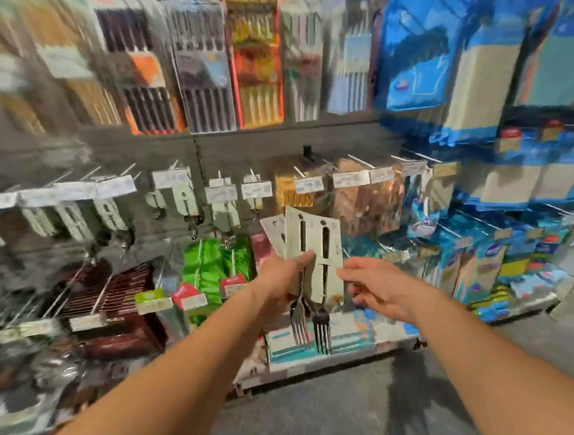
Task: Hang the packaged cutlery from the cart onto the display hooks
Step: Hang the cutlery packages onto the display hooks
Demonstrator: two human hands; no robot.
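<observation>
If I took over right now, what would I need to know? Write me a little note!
Left hand: its grip is round a small fan of carded forks, tines hanging down.
Right hand: fingertips at the right edge of the front card, pinching or about to; hard to tell.
Display hooks: the row just above and left of the cards, with white price tags; some already carry similar carded cutlery.
Done: cards are out of the cart, which is not in view.
Left: none of the held cards is on a hook yet. Probably peel one off, then slide its hole onto a hook.

Grey display wall (249,152), packaged cutlery (200,73) hanging on display hooks (297,172), boxed goods (302,352) on bottom shelf (318,374)
</observation>
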